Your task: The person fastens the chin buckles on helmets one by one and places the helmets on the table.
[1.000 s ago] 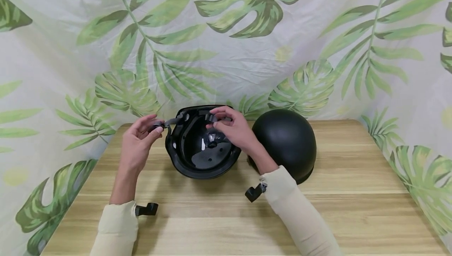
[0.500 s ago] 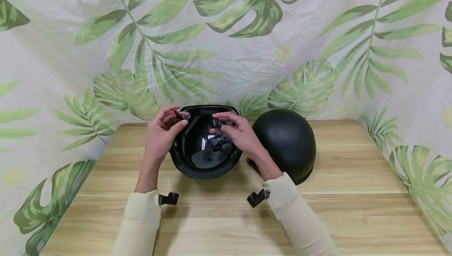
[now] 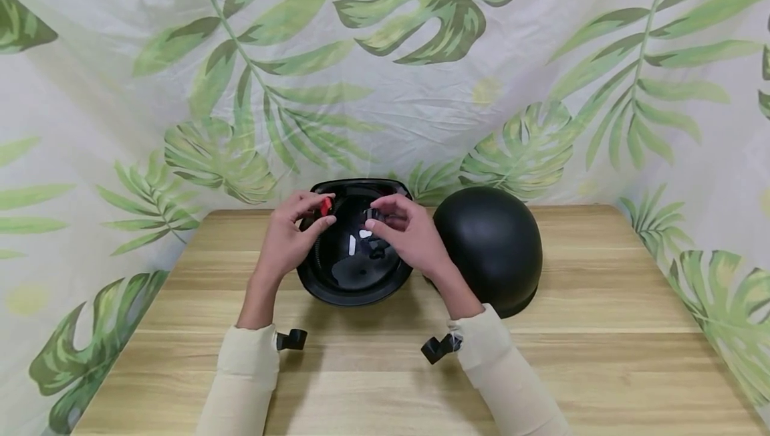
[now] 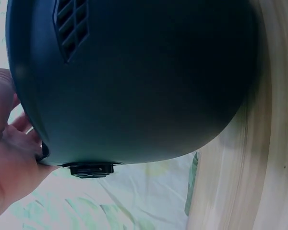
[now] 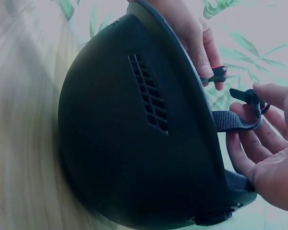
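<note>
A black helmet lies upside down on the table, its hollow facing up. Over its left side my left hand pinches a red and black buckle half. On the right, my right hand holds a black buckle half on a dark webbing strap that rises from the rim. The right wrist view shows a small gap between the buckle halves. In the left wrist view the vented outer shell fills most of the picture and hides the left fingertips.
A second black helmet sits dome up just right of the first, close by the right forearm. The wooden table ends at the back against a leaf-print cloth.
My left hand has moved right, from beyond the helmet's left edge to over its hollow, bringing its buckle half nearer the other. The right hand has shifted slightly right and down.
</note>
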Demonstrator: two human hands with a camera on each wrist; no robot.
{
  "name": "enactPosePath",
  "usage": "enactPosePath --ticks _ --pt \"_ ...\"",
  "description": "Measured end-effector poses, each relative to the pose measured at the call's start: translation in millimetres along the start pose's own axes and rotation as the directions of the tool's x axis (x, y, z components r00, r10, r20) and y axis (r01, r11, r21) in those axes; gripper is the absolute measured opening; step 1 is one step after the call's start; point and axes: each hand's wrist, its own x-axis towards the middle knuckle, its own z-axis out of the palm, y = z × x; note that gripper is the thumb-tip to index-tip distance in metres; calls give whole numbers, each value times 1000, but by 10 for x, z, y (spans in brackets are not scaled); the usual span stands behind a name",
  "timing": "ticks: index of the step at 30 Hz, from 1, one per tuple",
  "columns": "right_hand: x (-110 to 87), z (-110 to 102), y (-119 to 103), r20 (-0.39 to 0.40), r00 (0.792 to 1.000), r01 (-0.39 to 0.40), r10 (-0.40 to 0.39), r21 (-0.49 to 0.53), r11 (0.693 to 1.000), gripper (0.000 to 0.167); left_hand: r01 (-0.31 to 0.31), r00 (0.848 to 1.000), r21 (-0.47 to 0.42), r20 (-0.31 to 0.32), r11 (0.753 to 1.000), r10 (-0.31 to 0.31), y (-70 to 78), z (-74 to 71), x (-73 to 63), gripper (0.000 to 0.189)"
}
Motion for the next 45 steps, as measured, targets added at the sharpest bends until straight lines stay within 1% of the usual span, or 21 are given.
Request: enactPosePath --ticks 3,5,11,13,18,21,24,28,33,36,41,45 --pt "-36 -31 -19 -42 998 33 -36 -59 998 30 -33 999 30 17 999 33 -16 1 -9 40" --pt "-57 -55 -20 -61 997 49 -53 -76 996 30 -56 998 47 23 997 55 -25 -2 -14 38" --pt "-105 -113 10 -76 995 57 -63 -73 996 28 -125 992 67 13 990 124 -90 -26 -20 35" --pt "-123 -123 13 -79 994 65 -70 -65 996 28 -137 991 75 8 988 137 -106 -38 -23 35" --pt "-134 -116 14 -89 993 77 -80 -34 996 26 -159 987 70 6 985 159 -61 -39 -20 34" --pt "-115 -97 27 -101 991 78 -82 -45 996 26 -173 985 52 18 983 173 -19 -11 -5 33" --pt "-92 -75 59 -109 991 68 -75 -65 996 26 -173 984 47 44 984 171 12 21 11 32" --pt "-64 -56 120 -94 993 57 -65 -82 995 28 -158 984 58 94 986 153 58 46 14 29" --pt "-54 -58 143 -74 993 86 -96 -120 989 34 -155 979 80 142 985 143 102 44 8 29" --pt "-63 -62 142 -83 991 92 -105 -151 984 36 -151 979 98 151 984 135 118 30 -2 31" --pt "-87 -58 120 -90 989 94 -115 -205 974 32 -127 984 112 143 986 111 159 8 -25 30" --pt "-116 -45 96 -94 987 105 -130 -237 966 29 -128 982 116 153 985 110 183 13 -39 29"
